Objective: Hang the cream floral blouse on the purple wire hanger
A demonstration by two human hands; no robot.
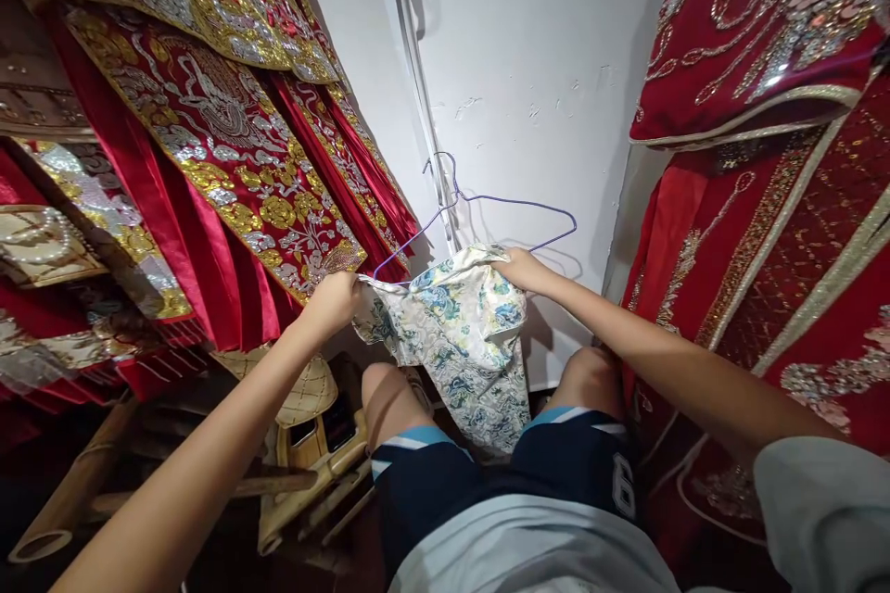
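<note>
A white garment with a blue, green and yellow floral print (473, 361) hangs between my two hands, its lower part falling between my knees. My left hand (339, 298) is closed on its upper left edge, beside the left corner of a purple wire hanger (518, 200). On the other side, my right hand (520, 271) grips the cloth at the upper right. The hanger's left arm runs down to the garment's left edge, while its right arm stays outside, above my right hand. Its hook points up against a pale strip on the wall. My fingertips are partly hidden by cloth.
Red embroidered garments with gold and silver work (243, 139) hang at the left, and more red beaded garments (765, 232) at the right. A white wall (542, 65) stands ahead. Low on the left is a bamboo seat (312, 500) with a dark phone-like object (340, 422) on it.
</note>
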